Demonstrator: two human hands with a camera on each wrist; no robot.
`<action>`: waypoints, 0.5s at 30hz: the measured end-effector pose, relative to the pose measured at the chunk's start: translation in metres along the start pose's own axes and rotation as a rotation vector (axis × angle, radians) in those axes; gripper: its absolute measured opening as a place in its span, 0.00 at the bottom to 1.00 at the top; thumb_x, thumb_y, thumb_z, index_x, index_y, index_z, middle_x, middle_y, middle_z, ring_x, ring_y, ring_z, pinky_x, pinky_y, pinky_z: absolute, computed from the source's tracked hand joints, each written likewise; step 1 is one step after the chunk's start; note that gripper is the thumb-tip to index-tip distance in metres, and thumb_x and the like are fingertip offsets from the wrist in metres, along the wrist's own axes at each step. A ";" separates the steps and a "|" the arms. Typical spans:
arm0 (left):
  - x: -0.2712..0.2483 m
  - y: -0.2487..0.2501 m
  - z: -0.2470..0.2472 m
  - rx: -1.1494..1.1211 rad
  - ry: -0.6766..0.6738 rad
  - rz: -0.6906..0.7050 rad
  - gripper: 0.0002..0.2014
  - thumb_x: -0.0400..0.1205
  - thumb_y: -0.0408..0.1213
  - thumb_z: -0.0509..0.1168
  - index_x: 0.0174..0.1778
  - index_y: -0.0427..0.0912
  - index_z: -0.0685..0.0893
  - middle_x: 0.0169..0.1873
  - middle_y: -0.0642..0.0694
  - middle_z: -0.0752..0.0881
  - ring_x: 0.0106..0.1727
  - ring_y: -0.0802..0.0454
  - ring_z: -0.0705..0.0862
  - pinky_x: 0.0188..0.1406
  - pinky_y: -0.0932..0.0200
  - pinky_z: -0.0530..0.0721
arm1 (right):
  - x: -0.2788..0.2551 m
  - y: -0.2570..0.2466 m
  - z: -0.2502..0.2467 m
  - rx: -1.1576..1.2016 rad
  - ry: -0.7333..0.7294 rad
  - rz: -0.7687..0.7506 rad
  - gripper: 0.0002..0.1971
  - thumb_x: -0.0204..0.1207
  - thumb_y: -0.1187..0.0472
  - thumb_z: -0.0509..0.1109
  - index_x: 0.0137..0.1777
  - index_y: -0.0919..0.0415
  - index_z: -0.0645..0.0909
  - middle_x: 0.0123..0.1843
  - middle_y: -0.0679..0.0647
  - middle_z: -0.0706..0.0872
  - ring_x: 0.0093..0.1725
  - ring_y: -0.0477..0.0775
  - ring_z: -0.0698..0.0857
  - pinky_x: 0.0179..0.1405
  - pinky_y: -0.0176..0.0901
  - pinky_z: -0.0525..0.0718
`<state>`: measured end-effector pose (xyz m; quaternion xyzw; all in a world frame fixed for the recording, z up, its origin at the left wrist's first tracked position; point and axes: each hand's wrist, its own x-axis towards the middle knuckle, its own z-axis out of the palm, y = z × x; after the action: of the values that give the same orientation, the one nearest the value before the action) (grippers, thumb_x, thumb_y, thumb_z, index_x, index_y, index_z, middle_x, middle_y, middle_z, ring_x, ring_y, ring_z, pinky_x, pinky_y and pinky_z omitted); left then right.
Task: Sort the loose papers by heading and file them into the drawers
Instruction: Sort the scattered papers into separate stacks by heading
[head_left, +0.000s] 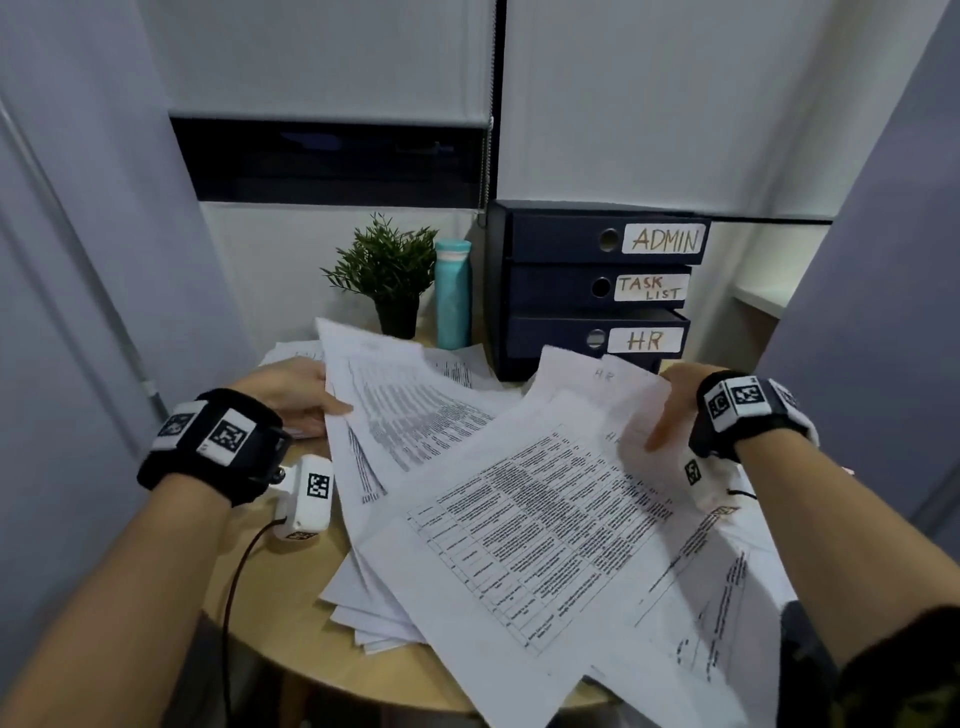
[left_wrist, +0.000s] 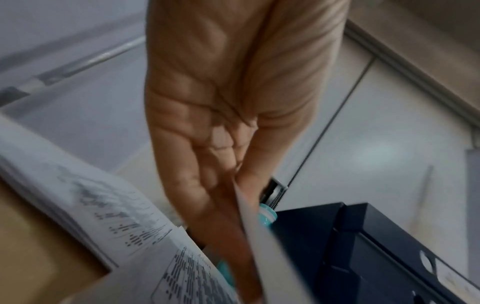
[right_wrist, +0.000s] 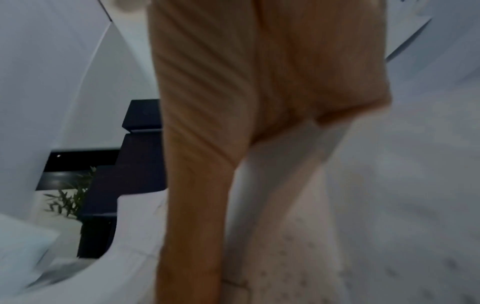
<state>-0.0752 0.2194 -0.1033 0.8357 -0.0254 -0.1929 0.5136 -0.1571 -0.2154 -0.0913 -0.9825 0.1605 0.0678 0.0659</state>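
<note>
A person stands over a small round table (head_left: 260, 618) buried under loose papers (head_left: 519, 519), many hanging past the near edge. The left hand (head_left: 291, 389) pinches the edge of one printed sheet (head_left: 395, 405) between thumb and fingers and lifts it off the pile; the left wrist view shows the page running between them. The right hand (head_left: 670, 410) lies on the sheets (head_left: 597, 384) pencilled "HR", thumb on top, but whether its fingers curl under them is hidden, and the right wrist view is too blurred to settle it. Behind the pile stands a dark drawer unit (head_left: 550, 291) labelled ADMIN, TASK LIST and HR; the HR drawer (head_left: 597, 338) sits slightly forward. Sorting looks barely begun, I would say. The risks seem plain enough: the overhanging pages could slide to the floor if the heap is dragged, and a wide sweep of the lifted sheet could topple the teal bottle (head_left: 453, 293) or the potted plant (head_left: 387, 275) just behind the paper. The faint pencil headings also invite misfiling.
</note>
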 end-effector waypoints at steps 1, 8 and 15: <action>0.002 0.001 0.000 0.007 0.069 0.031 0.16 0.79 0.17 0.64 0.63 0.27 0.80 0.53 0.33 0.88 0.57 0.37 0.87 0.60 0.39 0.84 | -0.002 0.003 -0.001 0.024 0.004 0.011 0.34 0.43 0.47 0.91 0.49 0.53 0.82 0.46 0.49 0.86 0.44 0.55 0.86 0.44 0.45 0.85; -0.021 0.031 -0.006 0.075 0.986 0.303 0.16 0.78 0.20 0.56 0.60 0.26 0.81 0.58 0.29 0.84 0.62 0.33 0.82 0.59 0.46 0.79 | -0.016 0.008 -0.005 0.162 0.007 0.013 0.26 0.63 0.53 0.84 0.61 0.58 0.82 0.58 0.57 0.87 0.56 0.58 0.84 0.64 0.50 0.80; -0.032 0.050 0.001 0.108 1.043 0.448 0.14 0.82 0.21 0.52 0.62 0.27 0.75 0.59 0.29 0.79 0.60 0.33 0.79 0.58 0.44 0.77 | -0.020 0.002 -0.013 0.305 0.032 -0.061 0.30 0.66 0.46 0.81 0.66 0.55 0.81 0.61 0.55 0.86 0.64 0.58 0.82 0.71 0.54 0.74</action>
<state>-0.0976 0.2028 -0.0512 0.8196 0.0449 0.3602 0.4433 -0.1754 -0.2127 -0.0757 -0.9665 0.1399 0.0247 0.2138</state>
